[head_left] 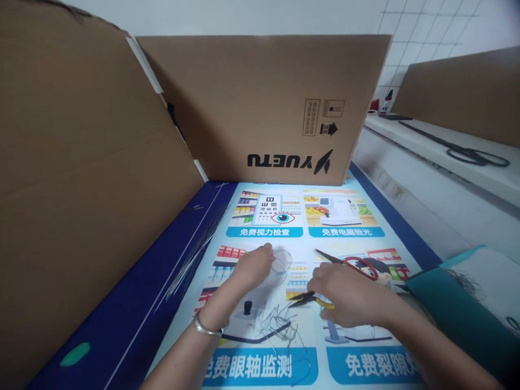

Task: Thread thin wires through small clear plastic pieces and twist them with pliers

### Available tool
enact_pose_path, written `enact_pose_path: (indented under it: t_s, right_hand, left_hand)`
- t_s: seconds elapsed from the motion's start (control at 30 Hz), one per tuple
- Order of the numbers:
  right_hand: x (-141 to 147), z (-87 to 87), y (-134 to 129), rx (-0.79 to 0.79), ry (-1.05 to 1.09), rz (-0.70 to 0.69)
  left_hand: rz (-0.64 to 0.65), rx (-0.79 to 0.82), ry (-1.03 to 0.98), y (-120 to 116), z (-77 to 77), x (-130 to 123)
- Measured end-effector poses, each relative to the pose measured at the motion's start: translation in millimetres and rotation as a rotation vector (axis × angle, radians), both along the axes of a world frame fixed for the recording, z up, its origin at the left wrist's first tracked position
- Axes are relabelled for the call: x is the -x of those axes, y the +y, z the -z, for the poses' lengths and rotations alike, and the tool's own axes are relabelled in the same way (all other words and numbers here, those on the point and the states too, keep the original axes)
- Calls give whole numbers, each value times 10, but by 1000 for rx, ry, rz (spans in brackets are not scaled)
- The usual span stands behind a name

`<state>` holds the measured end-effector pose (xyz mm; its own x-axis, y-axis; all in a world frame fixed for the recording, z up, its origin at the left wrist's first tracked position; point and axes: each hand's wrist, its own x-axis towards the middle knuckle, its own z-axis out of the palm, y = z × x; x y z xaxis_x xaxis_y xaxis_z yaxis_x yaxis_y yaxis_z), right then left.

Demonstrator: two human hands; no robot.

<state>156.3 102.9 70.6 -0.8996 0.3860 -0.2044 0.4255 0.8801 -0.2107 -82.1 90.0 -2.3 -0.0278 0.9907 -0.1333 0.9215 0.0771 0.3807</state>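
Note:
My left hand (255, 266), a silver bangle on its wrist, pinches a thin wire ring (291, 262) that stands out to the right of the fingertips. My right hand (343, 292) is closed round a pair of long-nose pliers (304, 299); a yellow handle shows between fingers and thumb, and the jaws point left. Just beyond the right hand lies a pair of scissors with red handles (377, 271), its dark blades pointing left and partly behind the hand. A loose heap of short wire pieces (280, 325) lies between my forearms on the printed mat (306, 260).
Long straight wires (190, 260) lie along the mat's left side. Cardboard panels (227, 97) stand at the left and back. A teal box (450, 292) with dark wire scraps on top is at right. Black scissors (467, 151) and a small bottle (387, 102) sit on a ledge.

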Motion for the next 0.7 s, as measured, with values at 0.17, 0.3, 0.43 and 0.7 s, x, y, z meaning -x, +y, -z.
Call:
enact_pose_path:
  t_s: [0.17, 0.3, 0.43, 0.7]
  right_hand:
    - [21, -19, -39, -44, 18, -23]
    - [77, -32, -112, -39, 42, -40]
    - [173, -1, -229, -22, 58, -64]
    - [311, 82, -364, -100, 48, -103]
  left_hand:
    - [67, -6, -226, -53, -151, 62]
    - [94, 30, -409, -86, -268, 133]
    - [95, 53, -541, -96, -322, 227]
    - [90, 82, -642, -40, -238, 360]
